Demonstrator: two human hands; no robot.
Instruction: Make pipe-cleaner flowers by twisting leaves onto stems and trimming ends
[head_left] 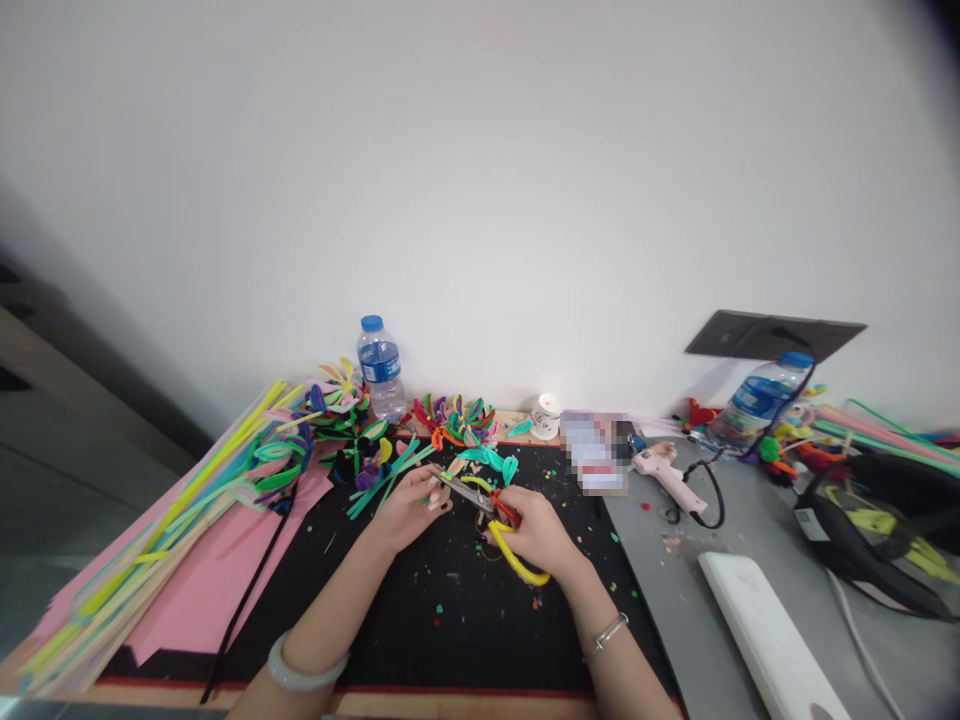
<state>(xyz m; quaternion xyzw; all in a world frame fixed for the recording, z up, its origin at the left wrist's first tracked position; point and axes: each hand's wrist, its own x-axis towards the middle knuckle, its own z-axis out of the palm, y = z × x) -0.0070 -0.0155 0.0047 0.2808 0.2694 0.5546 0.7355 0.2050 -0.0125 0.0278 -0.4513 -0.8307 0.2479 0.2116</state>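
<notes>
My right hand (pixel 534 530) is closed around a pair of scissors (pixel 466 490) with red showing at the grip. A thick yellow loop (pixel 521 562) curves below that hand; whether it belongs to the handle I cannot tell. The grey blades point left, reaching the fingertips of my left hand (pixel 409 512). Those fingers are pinched together at the blade tips, and whatever they hold is too small to make out. Just beyond the blades lies a teal bent pipe cleaner shape (pixel 491 462). Green pipe cleaner pieces (pixel 394 475) lie left of my left hand.
Pipe cleaner bundles (pixel 154 545) rest on pink sheets (pixel 195 590) at left. Pipe cleaner flowers (pixel 457 420) and a water bottle (pixel 382 370) line the wall. A pink glue gun (pixel 670 478), white box-like object (pixel 769 635) and black headband-like object (pixel 862 540) are at right. Scraps dot the black mat (pixel 465 650).
</notes>
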